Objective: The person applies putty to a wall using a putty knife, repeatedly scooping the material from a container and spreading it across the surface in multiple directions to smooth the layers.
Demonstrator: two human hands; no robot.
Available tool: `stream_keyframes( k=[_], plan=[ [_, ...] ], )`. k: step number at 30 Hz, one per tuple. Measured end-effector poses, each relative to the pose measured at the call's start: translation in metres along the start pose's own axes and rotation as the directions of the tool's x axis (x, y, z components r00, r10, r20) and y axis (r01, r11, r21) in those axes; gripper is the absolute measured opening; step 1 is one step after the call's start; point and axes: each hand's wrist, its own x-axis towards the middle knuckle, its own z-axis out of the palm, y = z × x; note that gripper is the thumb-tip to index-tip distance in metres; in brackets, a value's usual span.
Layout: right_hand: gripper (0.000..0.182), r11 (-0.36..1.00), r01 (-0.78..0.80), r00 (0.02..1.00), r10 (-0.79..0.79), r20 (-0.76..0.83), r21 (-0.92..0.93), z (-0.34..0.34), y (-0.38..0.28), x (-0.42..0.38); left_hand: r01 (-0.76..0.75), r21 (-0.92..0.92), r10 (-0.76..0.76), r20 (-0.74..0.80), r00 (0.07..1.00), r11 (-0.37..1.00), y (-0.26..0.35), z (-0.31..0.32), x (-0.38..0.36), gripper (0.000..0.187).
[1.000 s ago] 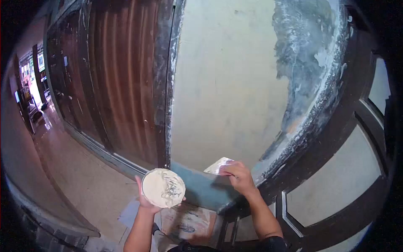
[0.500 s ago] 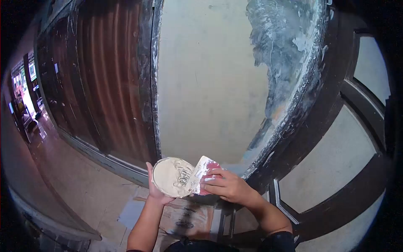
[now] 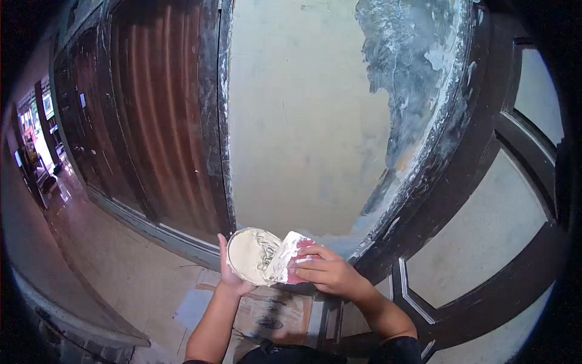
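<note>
In the head view my left hand (image 3: pixel 233 280) supports a round tub of cream-coloured putty (image 3: pixel 245 252) from the side and below, its thumb up along the rim. The putty's surface is smooth on the left and scraped into ridges on the right. My right hand (image 3: pixel 324 270) is closed on a red putty spreader (image 3: pixel 306 247) smeared with white paste. Its edge lies over the right side of the tub, at the putty. Just beyond both hands rises a wall panel (image 3: pixel 303 139), beige in the middle, with a grey-blue, white-streaked patch (image 3: pixel 409 73) at its right.
Reddish-brown wooden panels (image 3: pixel 160 121) stand to the left of the wall panel. Dark framed panelling with pale insets (image 3: pixel 479 230) curves along the right. Flattened cardboard (image 3: pixel 273 315) and a pale sheet (image 3: pixel 194 309) lie on the tiled floor (image 3: pixel 127 249). A bright opening (image 3: pixel 39 130) shows far left.
The spreader has shifted slightly within the tub and its edge now covers a little more of the putty. Both hands keep their hold, and the whole view has moved slightly.
</note>
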Motion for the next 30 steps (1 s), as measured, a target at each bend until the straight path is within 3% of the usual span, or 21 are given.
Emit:
stream_keyframes(
  k=[3,6,7,9,10,12,13,14,16,18,21,22,27,28,30],
  plan=[
    [0.039,0.998,-0.034,0.998,0.036,-0.043,0.051,0.002,-0.001,0.000,-0.001,0.055,0.001,0.003,1.000,0.998,-0.001,-0.003,0.002,0.106],
    [0.039,0.998,-0.058,0.987,0.051,-0.153,-0.040,0.010,0.008,-0.005,0.015,0.074,-0.016,0.016,1.000,0.997,-0.003,0.001,-0.001,0.107],
    [0.039,0.994,-0.084,0.974,0.067,-0.214,-0.069,0.011,0.011,-0.007,0.013,0.065,-0.009,-0.068,0.998,0.998,-0.004,-0.006,-0.001,0.110],
    [0.036,0.983,-0.147,0.948,0.110,-0.297,-0.107,0.011,0.021,-0.011,0.093,0.007,-0.093,0.097,0.991,0.996,-0.001,-0.007,-0.008,0.114],
    [0.032,0.969,-0.198,0.928,0.137,-0.348,-0.146,0.009,0.034,-0.015,0.094,0.003,-0.094,0.092,0.991,0.996,0.000,-0.012,-0.012,0.114],
    [0.027,0.924,-0.343,0.866,0.240,-0.438,-0.171,0.012,0.058,-0.031,0.052,-0.163,-0.050,0.021,0.999,0.985,0.002,-0.022,-0.022,0.116],
    [0.026,0.888,-0.432,0.821,0.315,-0.477,-0.156,0.018,0.076,-0.043,0.067,-0.426,-0.074,0.001,0.997,0.902,0.007,-0.016,-0.033,0.116],
    [0.020,0.807,-0.571,0.770,0.464,-0.437,-0.150,0.036,0.103,-0.069,0.032,-0.421,-0.035,0.001,0.999,0.906,0.010,-0.022,-0.040,0.116],
    [0.017,0.770,-0.614,0.758,0.513,-0.403,-0.175,0.080,0.140,-0.114,-0.005,-0.413,0.007,0.003,1.000,0.911,0.018,-0.043,-0.057,0.116],
    [0.015,0.734,-0.649,0.744,0.558,-0.368,-0.199,0.115,0.161,-0.143,-0.121,-0.147,0.097,-0.161,0.982,0.982,0.023,-0.073,-0.066,0.115],
    [0.013,0.683,-0.711,0.697,0.653,-0.298,-0.167,0.152,0.177,-0.149,-0.178,-0.130,0.149,-0.207,0.967,0.975,0.028,-0.052,-0.075,0.105],
    [0.014,0.644,-0.744,0.665,0.691,-0.282,-0.176,0.161,0.181,-0.147,-0.254,-0.168,0.185,-0.343,0.921,0.953,0.032,-0.072,-0.076,0.107],
    [0.011,0.553,-0.794,0.608,0.720,-0.334,-0.251,0.179,0.211,-0.132,-0.241,-0.200,0.164,-0.339,0.926,0.950,0.042,-0.085,-0.090,0.113],
    [0.015,0.530,-0.824,0.566,0.759,-0.321,-0.198,0.174,0.214,-0.131,-0.221,-0.152,0.171,-0.290,0.942,0.963,0.043,-0.083,-0.091,0.113],
    [0.015,0.538,-0.818,0.575,0.756,-0.313,-0.203,0.170,0.216,-0.131,-0.206,-0.100,0.177,-0.242,0.954,0.974,0.045,-0.078,-0.093,0.113]
  ],
)
